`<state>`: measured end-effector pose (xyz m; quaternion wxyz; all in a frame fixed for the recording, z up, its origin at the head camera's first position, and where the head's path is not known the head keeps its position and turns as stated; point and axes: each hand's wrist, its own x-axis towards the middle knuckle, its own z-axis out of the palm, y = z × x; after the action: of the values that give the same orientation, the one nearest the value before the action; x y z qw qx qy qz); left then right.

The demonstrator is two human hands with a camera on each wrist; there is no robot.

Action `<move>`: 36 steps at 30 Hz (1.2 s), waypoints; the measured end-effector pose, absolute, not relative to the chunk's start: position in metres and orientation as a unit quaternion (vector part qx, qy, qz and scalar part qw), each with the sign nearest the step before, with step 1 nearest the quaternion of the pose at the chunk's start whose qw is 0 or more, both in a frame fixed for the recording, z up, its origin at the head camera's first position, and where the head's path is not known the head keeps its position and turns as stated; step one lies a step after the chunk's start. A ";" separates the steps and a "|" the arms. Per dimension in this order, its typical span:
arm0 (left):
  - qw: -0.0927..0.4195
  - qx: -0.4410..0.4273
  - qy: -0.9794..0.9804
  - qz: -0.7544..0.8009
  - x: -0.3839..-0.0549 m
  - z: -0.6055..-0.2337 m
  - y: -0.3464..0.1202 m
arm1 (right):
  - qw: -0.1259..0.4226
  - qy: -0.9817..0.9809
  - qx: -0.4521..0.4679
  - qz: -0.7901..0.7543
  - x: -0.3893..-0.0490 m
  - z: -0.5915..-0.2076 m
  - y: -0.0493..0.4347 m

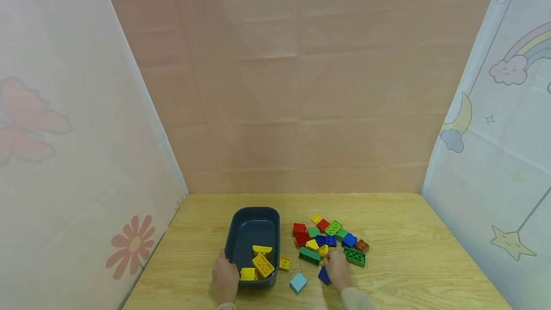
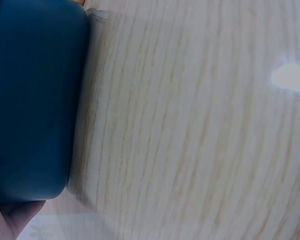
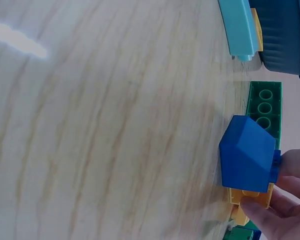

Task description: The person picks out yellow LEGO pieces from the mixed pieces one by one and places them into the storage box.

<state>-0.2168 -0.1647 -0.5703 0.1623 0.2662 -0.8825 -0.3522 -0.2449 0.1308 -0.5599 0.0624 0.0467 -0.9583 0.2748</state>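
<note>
Fingers (L) (image 1: pixel 224 266) hold bin (image 1: pixel 256 234) w/ 3+ yellow blks (image 1: pixel 263 266) inside.

Shows plain dark blue on the tub (image 1: pixel 254 232), yellow on the blocks inside (image 1: pixel 263 265). Turns light blue on the block (image 1: pixel 298 282) at four o'clock from the tub, red, green and brown among the cluster (image 1: pixel 331 241) at three. Bears streaky grain on the table (image 1: pixel 413 252).

One dark tray (image 1: pixel 277 233), one light-blue block (image 1: pixel 298 282), one brown block (image 1: pixel 362 245), three red blocks (image 1: pixel 299 229), four darker blue blocks (image 1: pixel 349 240) and five green blocks (image 1: pixel 354 256) show; yellow blocks (image 1: pixel 263 265) number at least seven, some partly hidden.
</note>
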 end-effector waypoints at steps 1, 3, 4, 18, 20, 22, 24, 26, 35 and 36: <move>0.163 0.267 -0.882 -0.352 -0.217 -0.570 -0.165 | 0.062 -0.959 0.049 0.274 -0.245 -0.560 0.131; 0.164 0.266 -0.883 -0.350 -0.217 -0.570 -0.164 | 0.062 -0.958 0.049 0.276 -0.245 -0.560 0.132; 0.167 0.265 -0.883 -0.350 -0.216 -0.569 -0.164 | 0.063 -0.958 0.050 0.274 -0.245 -0.560 0.132; 0.154 0.270 -0.879 -0.360 -0.216 -0.567 -0.165 | 0.092 -0.952 0.052 0.286 -0.242 -0.558 0.132; 0.154 0.271 -0.879 -0.361 -0.216 -0.567 -0.164 | 0.100 -0.951 0.053 0.289 -0.241 -0.556 0.132; 0.156 0.270 -0.879 -0.360 -0.216 -0.567 -0.164 | 0.105 -0.949 0.054 0.292 -0.241 -0.555 0.132; 0.157 0.270 -0.880 -0.359 -0.216 -0.567 -0.164 | 0.110 -0.948 0.054 0.294 -0.240 -0.553 0.131; 0.159 0.269 -0.880 -0.359 -0.216 -0.567 -0.164 | 0.117 -0.947 0.054 0.295 -0.240 -0.551 0.131; 0.161 0.261 -0.882 -0.357 -0.214 -0.567 -0.165 | 0.146 -0.940 0.052 0.304 -0.234 -0.543 0.126; 0.158 0.262 -0.882 -0.357 -0.214 -0.567 -0.165 | 0.145 -0.939 0.051 0.308 -0.233 -0.542 0.125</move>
<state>-0.2140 -0.1647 -0.5669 0.1581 0.2621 -0.8824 -0.3573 -0.2332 0.1250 -0.5416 0.1446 0.0511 -0.9391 0.3077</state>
